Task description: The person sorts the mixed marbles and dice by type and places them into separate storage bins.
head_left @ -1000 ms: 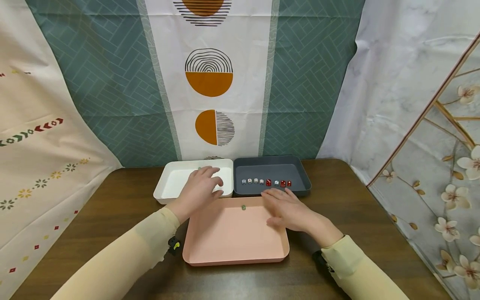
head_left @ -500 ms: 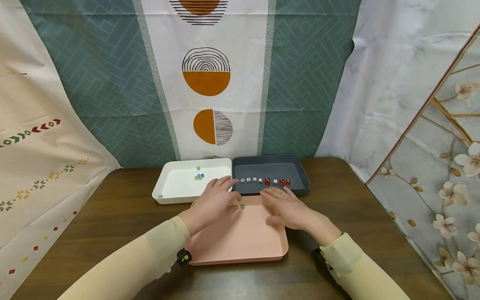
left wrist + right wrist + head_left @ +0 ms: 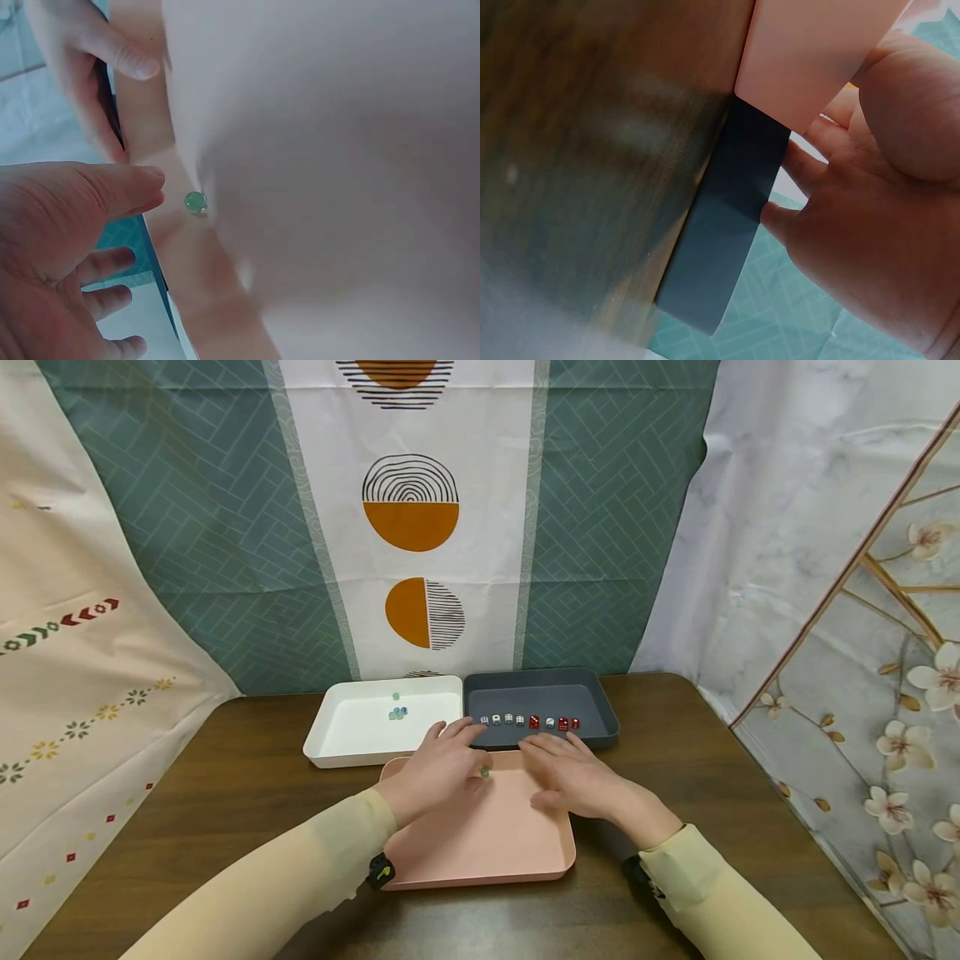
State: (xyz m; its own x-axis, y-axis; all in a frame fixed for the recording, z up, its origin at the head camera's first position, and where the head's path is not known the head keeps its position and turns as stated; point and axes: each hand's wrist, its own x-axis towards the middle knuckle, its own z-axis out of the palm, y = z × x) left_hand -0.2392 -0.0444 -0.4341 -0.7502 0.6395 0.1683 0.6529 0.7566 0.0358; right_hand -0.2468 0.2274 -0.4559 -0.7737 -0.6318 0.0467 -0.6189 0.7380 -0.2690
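A green marble (image 3: 195,202) lies by the far wall of the pink tray (image 3: 495,852). My left hand (image 3: 438,772) hovers over that tray's far left part. In the left wrist view its thumb and forefinger come close to the marble with a gap left, while the other fingers spread loosely. My right hand (image 3: 581,777) is at the tray's far right corner, fingers extended over the rim, nothing gripped. In the right wrist view its fingertips reach toward the side of the dark tray (image 3: 727,217).
Behind the pink tray, at left, a white tray (image 3: 348,735) holds several green and blue marbles (image 3: 397,714). Beside it the dark tray contains a row of red, white and clear dice (image 3: 534,722). All stand on a wooden table (image 3: 247,793) before a hanging cloth (image 3: 615,527).
My left hand has moved right, from above the white tray to beside the green marble, uncovering the white tray's marbles. One marble at that tray's front left corner no longer shows. The right hand stays put.
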